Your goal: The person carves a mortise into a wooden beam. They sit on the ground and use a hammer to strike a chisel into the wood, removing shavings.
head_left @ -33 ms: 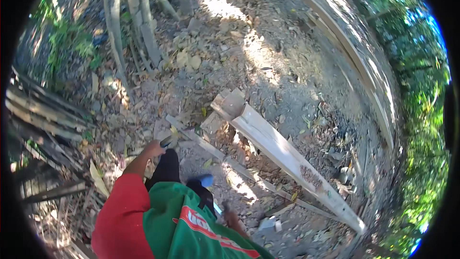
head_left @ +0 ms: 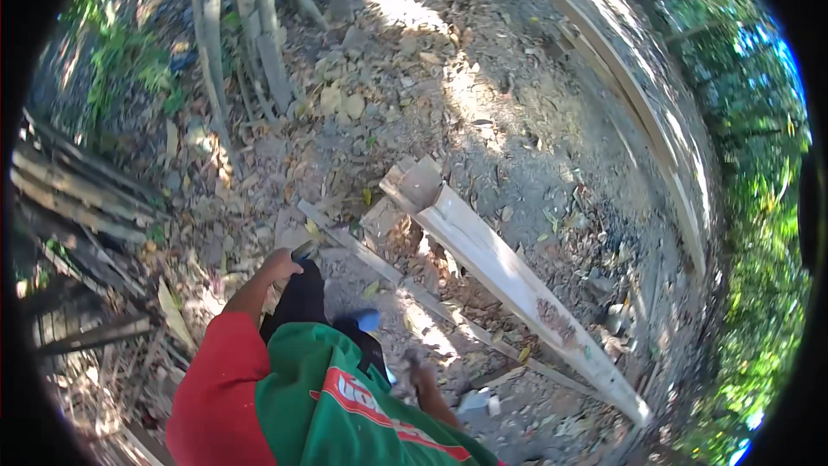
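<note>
Left hand [head_left: 280, 264] around a dark object [head_left: 303, 250]

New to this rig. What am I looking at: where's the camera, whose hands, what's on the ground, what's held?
There is no robot here: a person works bare-handed. Both pictures come from one fisheye camera on their head, looking down, so straight edges bend near the rim and the person's red-and-green shirt shows below. Picture left is their left.

On the leaf-strewn ground lie a long, thick beam, a thin plank to its left and more boards at upper right.

The left hand grips a dark object, too small to identify. The right hand is blurred; I can't tell what, if anything, it holds.
</note>
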Demonstrator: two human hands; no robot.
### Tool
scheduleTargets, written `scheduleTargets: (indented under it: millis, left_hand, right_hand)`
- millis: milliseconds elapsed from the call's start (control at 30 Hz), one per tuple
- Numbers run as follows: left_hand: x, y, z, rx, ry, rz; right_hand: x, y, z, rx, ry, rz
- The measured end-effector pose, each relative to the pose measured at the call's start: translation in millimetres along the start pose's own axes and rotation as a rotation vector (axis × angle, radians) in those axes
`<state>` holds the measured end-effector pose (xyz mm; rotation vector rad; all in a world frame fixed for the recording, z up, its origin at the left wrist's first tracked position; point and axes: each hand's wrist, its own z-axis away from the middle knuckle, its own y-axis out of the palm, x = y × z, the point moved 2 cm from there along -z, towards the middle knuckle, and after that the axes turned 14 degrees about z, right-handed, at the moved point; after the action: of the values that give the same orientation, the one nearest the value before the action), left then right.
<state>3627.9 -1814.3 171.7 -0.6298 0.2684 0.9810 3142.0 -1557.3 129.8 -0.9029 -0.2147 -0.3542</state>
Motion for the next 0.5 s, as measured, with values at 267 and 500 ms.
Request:
scheduleTargets:
  millis: [267, 500]
  left_hand:
    - [-30, 118, 42, 0.104, 0.193, -0.054]
    - [-80, 181, 57, 0.218, 0.088, 0.054]
  right_hand:
    - [-6, -246, -149, 0.5, 0.196, 0.285]
    - [90, -322, -161, 0.409, -0.255, 0.495]
